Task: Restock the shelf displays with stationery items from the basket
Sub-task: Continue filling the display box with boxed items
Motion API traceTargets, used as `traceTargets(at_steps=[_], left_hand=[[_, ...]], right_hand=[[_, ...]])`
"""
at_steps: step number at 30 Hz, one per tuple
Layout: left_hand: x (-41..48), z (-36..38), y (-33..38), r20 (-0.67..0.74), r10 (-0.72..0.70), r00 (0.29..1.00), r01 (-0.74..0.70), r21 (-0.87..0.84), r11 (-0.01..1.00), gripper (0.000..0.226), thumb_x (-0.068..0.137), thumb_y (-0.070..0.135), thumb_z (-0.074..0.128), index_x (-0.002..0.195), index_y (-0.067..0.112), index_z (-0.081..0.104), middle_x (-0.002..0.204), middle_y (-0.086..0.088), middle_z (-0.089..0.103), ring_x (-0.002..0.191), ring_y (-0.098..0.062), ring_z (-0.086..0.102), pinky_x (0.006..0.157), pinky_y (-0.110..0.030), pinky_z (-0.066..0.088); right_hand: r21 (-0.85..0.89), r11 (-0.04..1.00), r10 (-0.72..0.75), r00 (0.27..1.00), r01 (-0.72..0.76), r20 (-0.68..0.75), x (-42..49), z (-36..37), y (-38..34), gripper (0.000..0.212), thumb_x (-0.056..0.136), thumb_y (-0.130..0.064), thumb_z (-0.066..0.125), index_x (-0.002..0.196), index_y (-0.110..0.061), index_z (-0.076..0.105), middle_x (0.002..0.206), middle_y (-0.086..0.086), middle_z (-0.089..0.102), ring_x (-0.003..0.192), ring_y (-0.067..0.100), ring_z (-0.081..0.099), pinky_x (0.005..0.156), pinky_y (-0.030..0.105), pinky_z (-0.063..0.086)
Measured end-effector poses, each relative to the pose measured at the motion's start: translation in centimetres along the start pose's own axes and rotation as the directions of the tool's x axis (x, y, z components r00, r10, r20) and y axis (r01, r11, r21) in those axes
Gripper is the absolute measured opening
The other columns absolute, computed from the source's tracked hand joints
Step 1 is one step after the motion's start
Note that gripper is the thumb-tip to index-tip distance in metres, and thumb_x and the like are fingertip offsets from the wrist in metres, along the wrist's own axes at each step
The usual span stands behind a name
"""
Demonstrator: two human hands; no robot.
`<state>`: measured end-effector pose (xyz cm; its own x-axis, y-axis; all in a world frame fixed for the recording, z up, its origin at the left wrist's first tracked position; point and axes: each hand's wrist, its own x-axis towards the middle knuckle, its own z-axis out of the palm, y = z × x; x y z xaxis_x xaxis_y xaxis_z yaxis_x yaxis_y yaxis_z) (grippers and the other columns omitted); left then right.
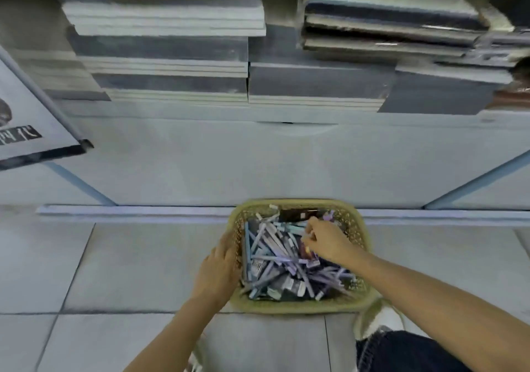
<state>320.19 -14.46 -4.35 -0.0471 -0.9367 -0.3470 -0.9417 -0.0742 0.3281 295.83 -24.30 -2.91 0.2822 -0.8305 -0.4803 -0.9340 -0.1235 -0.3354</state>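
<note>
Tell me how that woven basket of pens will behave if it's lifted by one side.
The basket looks like thin openwork weave, so its rim would probably flex under a one-sided grip. It is heaped with loose pens, so it likely feels heavy for its size, and tilting would let them slide toward the low edge.

Yellow-green woven basket [362, 229] on tiled floor before shelf; heaped with jumbled blue, purple pens [275, 259].
</note>
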Motion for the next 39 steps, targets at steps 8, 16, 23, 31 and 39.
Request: traceTargets(at_steps=[8, 16, 23, 31, 39], left_hand=[[0.2, 1.6, 0.3, -0.206, 0.032, 0.978, -0.049, -0.076, 0.996, 0.044, 0.08, 0.001, 0.068, 0.123, -0.001, 0.061, 0.142, -0.022, 0.044, 0.12, -0.041, 0.05, 0.097, -0.049, 0.046], [2.8, 0.7, 4.5, -0.145, 0.006, 0.989, -0.068, -0.426, 0.902, 0.015, 0.097, 0.019, 0.055, 0.092, 0.013, 0.068, 0.092, -0.004, 0.064, 0.091, -0.021, 0.056, 0.078, -0.029, 0.041], [4.5, 1.8, 10.2, 0.392, -0.111, 0.913, 0.397, -0.917, 0.026, 0.03, 0.097, 0.022, 0.056, 0.121, 0.004, 0.06, 0.107, -0.018, 0.071, 0.093, -0.029, 0.069, 0.081, -0.039, 0.058], [5.3, 0.9, 6.7, 0.344, -0.266, 0.901, 0.348, -0.937, -0.034, 0.019, 0.099, 0.019, 0.053, 0.113, 0.006, 0.055, 0.079, -0.017, 0.072, 0.059, -0.025, 0.069, 0.051, -0.034, 0.056], [5.6, 1.4, 6.0, 0.396, -0.227, 0.89, 0.415, -0.909, 0.042, 0.014, 0.099, 0.02, 0.053, 0.109, 0.01, 0.053, 0.076, -0.012, 0.073, 0.058, -0.021, 0.068, 0.05, -0.029, 0.054]], right_hand=[[0.302, 0.937, 0.184, 0.983, -0.173, -0.006, 1.2, 4.0, 2.0, 0.05, 0.079, -0.02, 0.079, 0.118, -0.008, 0.049, 0.109, 0.01, 0.062, 0.096, 0.023, 0.059, 0.08, 0.032, 0.045], [0.561, 0.77, 0.0, 0.879, -0.304, 0.476, 0.2, -2.8, 4.1, 0.056, 0.079, -0.013, 0.079, 0.123, -0.014, 0.045, 0.103, 0.014, 0.069, 0.087, 0.023, 0.069, 0.069, 0.029, 0.056], [0.744, 0.657, -0.198, 0.924, -0.122, 0.326, -0.8, -1.4, 1.3, 0.029, 0.086, -0.009, 0.072, 0.106, -0.013, 0.051, 0.091, 0.011, 0.071, 0.072, 0.013, 0.07, 0.064, 0.025, 0.055], [0.066, 0.992, -0.076, 0.94, 0.104, -0.334, 3.7, -1.5, 4.1, 0.028, 0.091, -0.02, 0.065, 0.119, -0.016, 0.062, 0.116, -0.002, 0.064, 0.099, 0.013, 0.06, 0.08, 0.017, 0.045], [-0.061, 0.994, -0.102, 0.951, 0.088, -0.293, 5.3, 0.6, 4.5, 0.018, 0.094, -0.02, 0.059, 0.111, -0.02, 0.064, 0.101, 0.001, 0.07, 0.08, 0.02, 0.064, 0.07, 0.04, 0.054]])
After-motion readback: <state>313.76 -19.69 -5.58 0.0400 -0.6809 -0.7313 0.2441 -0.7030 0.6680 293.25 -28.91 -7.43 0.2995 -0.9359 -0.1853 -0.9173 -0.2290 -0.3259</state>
